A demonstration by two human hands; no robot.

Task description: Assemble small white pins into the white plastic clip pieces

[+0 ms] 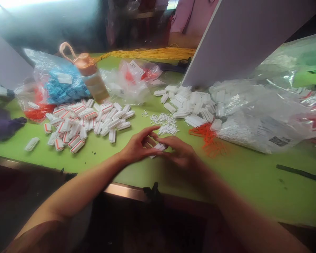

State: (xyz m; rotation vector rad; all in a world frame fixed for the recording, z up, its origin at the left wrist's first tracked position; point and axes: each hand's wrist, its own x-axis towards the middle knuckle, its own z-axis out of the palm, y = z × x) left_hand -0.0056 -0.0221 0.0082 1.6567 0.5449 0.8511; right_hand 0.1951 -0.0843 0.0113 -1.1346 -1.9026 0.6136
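Between the fingers of both hands is a small white plastic block (159, 147), partly covered by the fingertips. My left hand (138, 146) grips its left end, and my right hand (180, 151) pinches the right end. Just beyond the hands lies a heap of tiny white pegs (167, 123). Left of the hands, white blocks with red strips (77, 123) are piled up. Several plain white plastic pieces (186, 100) lie behind the pegs, and thin orange-red parts (208, 138) sit right of my right hand.
An orange-lidded bottle (96, 86) stands at the back left beside a bag of blue pieces (64, 84). Clear bags of white parts (252, 119) fill the right. A grey panel (226, 45) rises behind. A dark strip (301, 173) lies on the green table (252, 182).
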